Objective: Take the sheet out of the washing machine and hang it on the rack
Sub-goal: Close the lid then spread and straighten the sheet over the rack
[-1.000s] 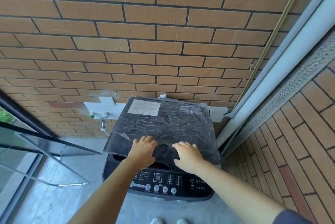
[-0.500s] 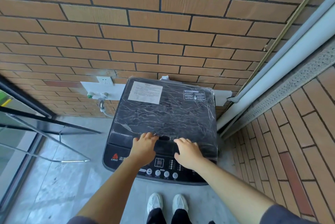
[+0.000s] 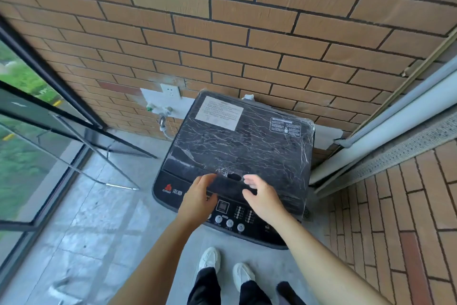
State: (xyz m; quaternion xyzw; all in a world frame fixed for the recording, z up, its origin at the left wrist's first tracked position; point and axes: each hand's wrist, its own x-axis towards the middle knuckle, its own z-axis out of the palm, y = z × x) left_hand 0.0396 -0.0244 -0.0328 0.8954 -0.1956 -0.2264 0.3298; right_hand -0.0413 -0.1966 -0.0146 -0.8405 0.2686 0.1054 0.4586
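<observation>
Sheet: not in view. If it is in the washing machine point(image 3: 170, 188), it lies under the lid point(image 3: 242, 146), which sits flat and closed.

Change: a second ago the lid was tilted up with a dark gap at its front edge and both palms pressed on it. Half a second ago it was down, palms still on it. Now both hands have come off.

Left hand point(image 3: 199, 197): over the machine's front edge, fingers loosely bent, holding nothing. Right hand point(image 3: 261, 197): beside it, fingers relaxed and spread, holding nothing. The handle recess point(image 3: 233, 177) lies between their fingertips.

Judgement: the drum is shut, so nothing can come out until the lid is raised again by that recess.

Left of the machine: a thin metal frame point(image 3: 116, 181), bare. Behind it: tap point(image 3: 162, 112), socket point(image 3: 170, 91), brick wall point(image 3: 222, 45).
</observation>
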